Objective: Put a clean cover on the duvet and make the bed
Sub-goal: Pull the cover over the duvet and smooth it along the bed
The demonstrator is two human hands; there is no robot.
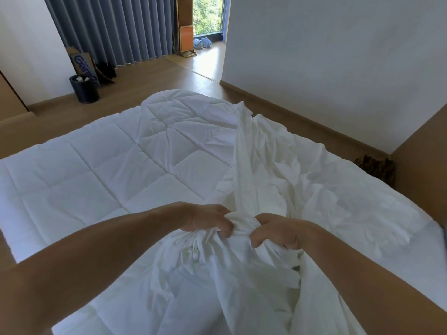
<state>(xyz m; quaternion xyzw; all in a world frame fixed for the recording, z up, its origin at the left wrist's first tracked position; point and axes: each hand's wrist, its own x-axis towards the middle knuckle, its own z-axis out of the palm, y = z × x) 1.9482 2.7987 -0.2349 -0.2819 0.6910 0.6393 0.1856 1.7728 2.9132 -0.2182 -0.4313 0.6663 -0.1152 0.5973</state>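
The quilted duvet (pixel 116 151) lies spread flat over the bed (pixel 433 240), filling the left and far part of the view, still bare of any cover. The clean cover (pixel 278 165) sits crumpled on the right half and trails down toward the near edge. The 2 hands meet at the near centre: the left hand (pixel 205 220) and the right hand (pixel 278 232) each have fingers curled tight into the same bunch of cover fabric, nearly touching one another. This looks like the sorting step, gathering the cloth to find an edge, a corner or the opening. Next, I judge, the hands need to work apart along a seam until the opening shows, then line it up with a duvet corner. Which part of the cover they hold cannot be told.
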